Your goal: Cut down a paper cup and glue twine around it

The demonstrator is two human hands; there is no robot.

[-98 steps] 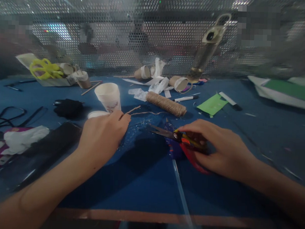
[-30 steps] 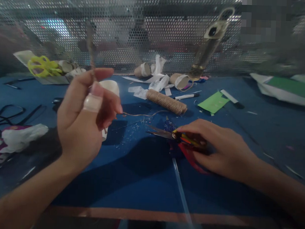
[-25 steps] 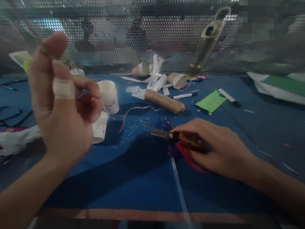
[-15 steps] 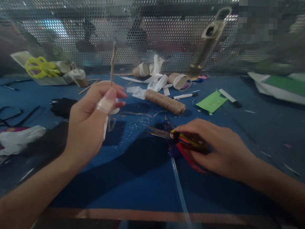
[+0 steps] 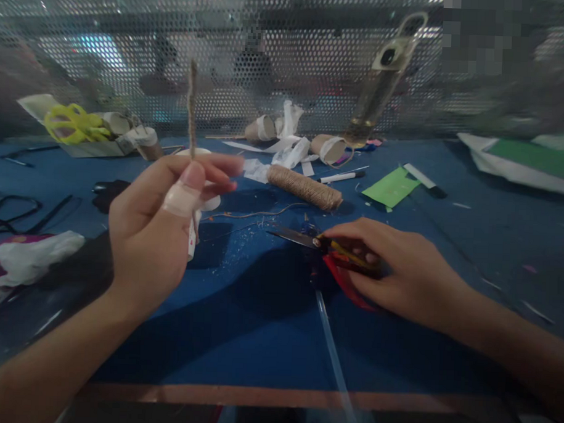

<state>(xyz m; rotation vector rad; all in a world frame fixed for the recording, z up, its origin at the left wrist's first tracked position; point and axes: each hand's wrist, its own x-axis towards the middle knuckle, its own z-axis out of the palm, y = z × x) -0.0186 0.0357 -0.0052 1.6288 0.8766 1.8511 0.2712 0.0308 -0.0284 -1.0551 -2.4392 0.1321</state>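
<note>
My left hand point(image 5: 158, 229) is raised above the blue table point(image 5: 268, 334), pinching a short stiff piece of brown twine point(image 5: 192, 106) upright between thumb and fingers; the thumb wears a plaster. My right hand point(image 5: 395, 271) rests on the table with its fingers closed on the red and yellow handles of a pair of scissors point(image 5: 309, 240), blades pointing left. A spool of brown twine point(image 5: 305, 187) lies just beyond the scissors, a loose strand trailing from it. White paper cups point(image 5: 203, 202) sit behind my left hand, mostly hidden.
Yellow scissors point(image 5: 70, 122), cardboard tubes point(image 5: 333, 150) and paper scraps lie along a perforated metal screen at the back. Green paper point(image 5: 391, 187) and a pen point(image 5: 341, 176) are to the right. Black cables point(image 5: 14, 208) and a white cloth point(image 5: 35, 252) lie left.
My left hand rose from the table with the piece of twine, swung left, then came back to centre holding it upright. My right hand stayed on the scissors.
</note>
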